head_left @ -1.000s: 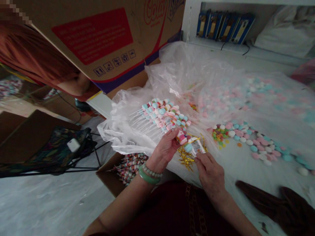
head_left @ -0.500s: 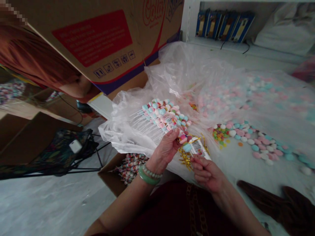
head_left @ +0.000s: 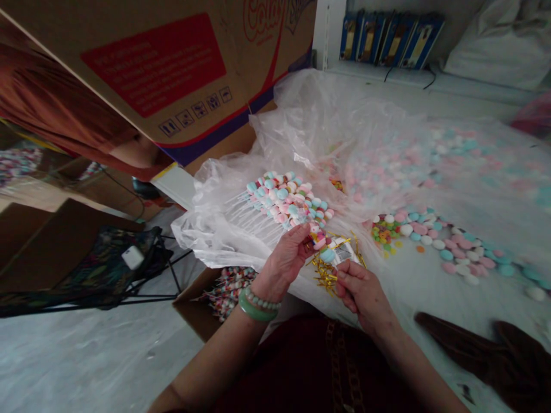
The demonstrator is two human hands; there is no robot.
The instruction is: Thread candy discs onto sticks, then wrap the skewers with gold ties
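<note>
My left hand (head_left: 289, 255) is closed around a candy skewer (head_left: 328, 254), its pink and pale blue sweets sticking out past the fingers. Just beyond that skewer's lower end, my right hand (head_left: 360, 289) pinches with thumb and forefinger. What lies in that pinch is too small to make out. Under and between the hands is a bunch of gold twist ties (head_left: 323, 274), beside a small white packet (head_left: 344, 252). Past my left hand a pile of candy skewers (head_left: 282, 198) lies on plastic sheeting, white sticks pointing left.
Loose pastel sweets (head_left: 465, 252) and gummy rings (head_left: 385, 232) lie on the right, partly under clear plastic (head_left: 318, 109). A large carton (head_left: 193, 74) stands at the back left. Below left, an open box (head_left: 193, 312) holds more skewers. A phone (head_left: 132, 257) rests on a folding chair; a co-worker's sleeve (head_left: 60, 103) is behind.
My right hand has turned slightly and shifted up a little, still pinching. The left hand keeps its hold on the candy skewer. The whole view has shifted slightly.
</note>
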